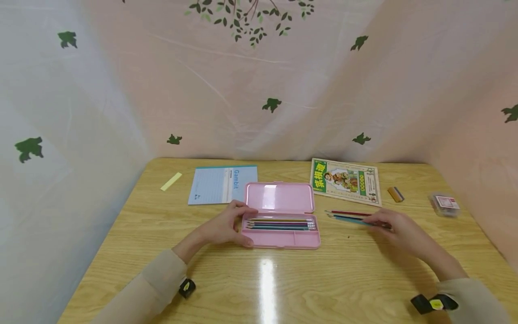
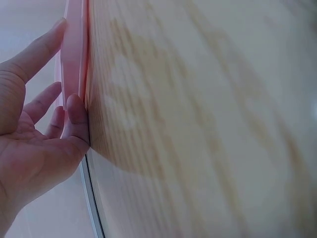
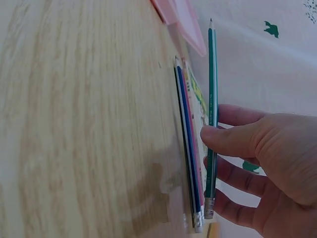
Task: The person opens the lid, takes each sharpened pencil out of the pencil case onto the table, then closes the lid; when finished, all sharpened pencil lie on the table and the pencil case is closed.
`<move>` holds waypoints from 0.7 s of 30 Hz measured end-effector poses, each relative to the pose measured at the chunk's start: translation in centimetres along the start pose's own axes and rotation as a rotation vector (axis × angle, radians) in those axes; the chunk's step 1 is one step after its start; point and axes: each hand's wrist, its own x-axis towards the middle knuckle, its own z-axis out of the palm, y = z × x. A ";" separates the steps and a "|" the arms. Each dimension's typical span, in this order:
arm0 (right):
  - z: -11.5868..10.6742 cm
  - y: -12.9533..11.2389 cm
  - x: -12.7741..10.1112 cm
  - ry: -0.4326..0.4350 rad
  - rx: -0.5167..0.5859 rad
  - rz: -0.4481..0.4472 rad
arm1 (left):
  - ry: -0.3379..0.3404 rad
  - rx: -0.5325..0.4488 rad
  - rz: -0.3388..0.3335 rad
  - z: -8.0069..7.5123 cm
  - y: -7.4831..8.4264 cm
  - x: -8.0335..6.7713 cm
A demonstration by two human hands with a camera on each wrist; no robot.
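Note:
A pink pencil case (image 1: 267, 238) lies with its lid raised at the back. Several pencils (image 1: 279, 224) fill its long rear compartment, erasers to the right. My left hand (image 1: 226, 225) holds the case's left end, thumb at the front corner and fingers along the side and back. To the right, my right hand (image 1: 394, 225) pinches a green pencil (image 3: 212, 89) between thumb and fingers near its eraser half, tip toward the case. Beside that pencil, a few more pencils (image 3: 185, 119), one blue and one pinkish red, lie on the table.
Behind the case are a blue notebook (image 1: 214, 184) and a yellow strip (image 1: 171, 181) on the left. A green illustrated booklet (image 1: 344, 182), a small brown-and-blue block (image 1: 395, 194) and a clear box (image 1: 445, 204) lie at the right. A patterned curtain (image 1: 226, 121) hangs behind the table.

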 end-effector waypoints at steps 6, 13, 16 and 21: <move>0.5 0.6 -0.5 0.065 -0.058 -0.038 | -0.003 -0.001 0.026 -0.1 0.1 -0.1; 0.9 1.0 -1.0 0.086 -0.115 -0.043 | -0.004 0.017 0.018 0.0 0.2 0.1; 1.1 1.1 -1.1 0.086 -0.164 -0.033 | -0.001 0.020 0.020 0.0 0.3 0.1; 1.4 1.4 -1.1 0.086 -0.200 -0.030 | 0.005 0.013 0.020 0.1 0.4 -0.1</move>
